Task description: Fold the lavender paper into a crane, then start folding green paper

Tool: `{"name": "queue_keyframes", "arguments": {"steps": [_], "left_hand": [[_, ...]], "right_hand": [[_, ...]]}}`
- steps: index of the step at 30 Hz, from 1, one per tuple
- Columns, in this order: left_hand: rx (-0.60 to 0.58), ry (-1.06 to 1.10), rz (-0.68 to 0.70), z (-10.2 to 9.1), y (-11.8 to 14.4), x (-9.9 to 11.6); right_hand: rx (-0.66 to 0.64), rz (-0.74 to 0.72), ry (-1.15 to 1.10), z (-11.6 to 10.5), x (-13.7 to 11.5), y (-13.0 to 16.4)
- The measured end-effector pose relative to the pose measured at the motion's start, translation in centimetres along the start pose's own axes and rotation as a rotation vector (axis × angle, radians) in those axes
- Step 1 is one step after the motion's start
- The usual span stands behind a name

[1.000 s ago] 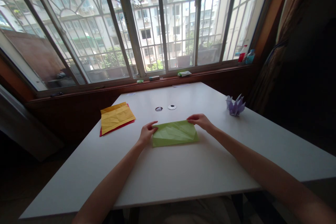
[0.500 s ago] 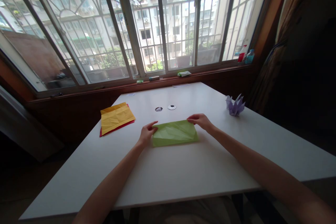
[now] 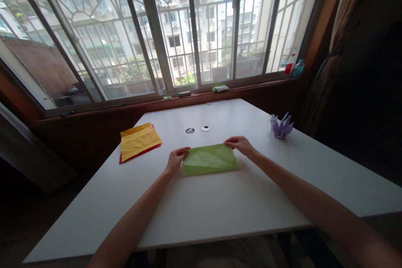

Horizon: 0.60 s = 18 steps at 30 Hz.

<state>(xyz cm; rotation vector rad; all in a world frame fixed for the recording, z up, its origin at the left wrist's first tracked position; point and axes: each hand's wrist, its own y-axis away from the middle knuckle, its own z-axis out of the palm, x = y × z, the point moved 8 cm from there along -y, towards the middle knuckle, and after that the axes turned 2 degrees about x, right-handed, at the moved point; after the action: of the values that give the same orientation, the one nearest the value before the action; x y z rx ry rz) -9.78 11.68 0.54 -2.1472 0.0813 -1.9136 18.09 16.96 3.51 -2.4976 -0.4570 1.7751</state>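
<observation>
Daylight comes through a barred window. In front of the window stands a white table, right of the window a curtain, beyond the window pale buildings.

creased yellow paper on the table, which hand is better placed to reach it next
Left hand, most likely: it holds the left end of the creased green paper, nearer the creased yellow paper; the right hand, at the other end, is farther away.
</observation>
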Motion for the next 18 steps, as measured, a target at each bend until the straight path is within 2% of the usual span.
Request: {"name": "queue_keyframes", "arguments": {"steps": [18], "left_hand": [[-0.005,0.004,-0.022,-0.07,0.23,0.02]], "right_hand": [[-0.006,-0.005,-0.001,0.04,-0.11,0.03]]}}
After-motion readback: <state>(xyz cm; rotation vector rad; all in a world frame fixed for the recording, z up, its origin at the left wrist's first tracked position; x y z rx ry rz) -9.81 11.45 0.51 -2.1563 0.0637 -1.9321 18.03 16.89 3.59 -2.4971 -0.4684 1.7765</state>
